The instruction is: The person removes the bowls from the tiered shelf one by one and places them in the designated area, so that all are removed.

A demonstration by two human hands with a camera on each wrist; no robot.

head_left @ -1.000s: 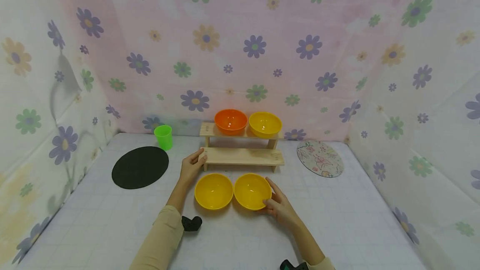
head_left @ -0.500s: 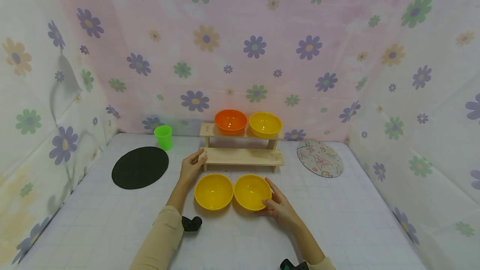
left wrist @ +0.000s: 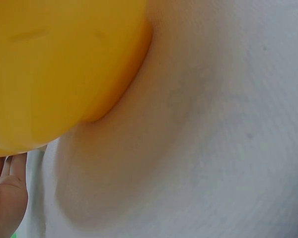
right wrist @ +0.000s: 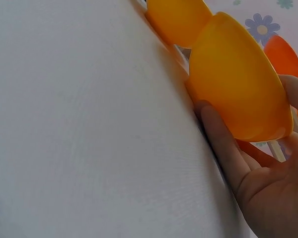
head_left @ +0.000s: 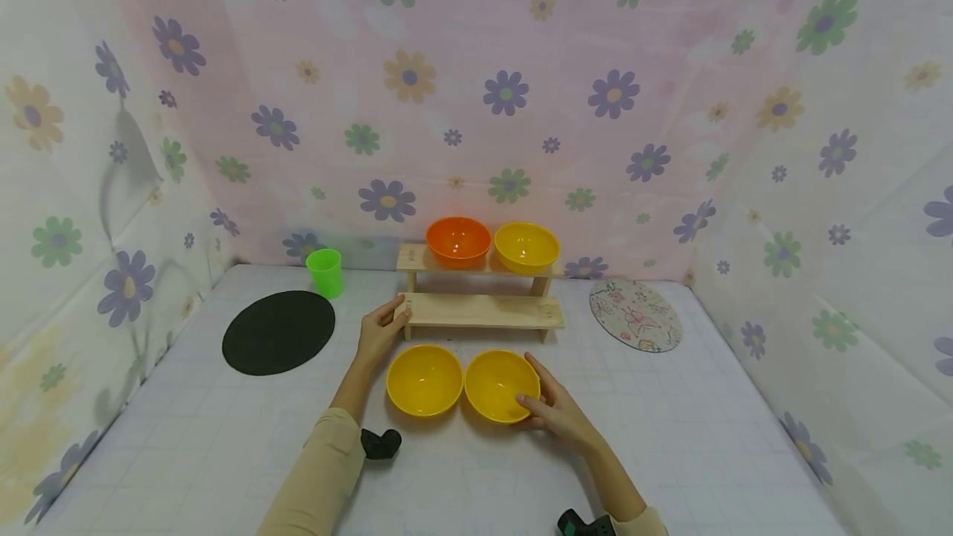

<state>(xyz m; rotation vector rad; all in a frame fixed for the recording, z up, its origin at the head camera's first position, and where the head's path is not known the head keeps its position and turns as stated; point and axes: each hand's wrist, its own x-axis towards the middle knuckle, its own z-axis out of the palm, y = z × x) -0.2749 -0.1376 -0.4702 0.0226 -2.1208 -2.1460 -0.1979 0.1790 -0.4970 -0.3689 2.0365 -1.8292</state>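
In the head view, two yellow bowls stand side by side on the table before a two-step wooden shelf (head_left: pixel 484 311). My right hand (head_left: pixel 560 413) grips the right yellow bowl (head_left: pixel 500 385) by its right side, thumb over the rim. The right wrist view shows fingers low along that bowl's outside. My left hand (head_left: pixel 380 333) holds the left end of the shelf's lower step. Just right of my left forearm is the left yellow bowl (head_left: pixel 424 380), whose side fills a corner of the left wrist view. Its rim meets the other bowl's.
On the upper step sit an orange bowl (head_left: pixel 457 242) and another yellow bowl (head_left: pixel 526 247). A green cup (head_left: pixel 324 272) and a black round mat (head_left: pixel 279 333) lie to the left. A patterned round mat (head_left: pixel 636 314) is at the right. Flowered cloth walls enclose the table.
The right yellow bowl has shifted slightly toward me with my right hand, its thumb reaching further over the rim. My left hand and the shelf have stayed put.
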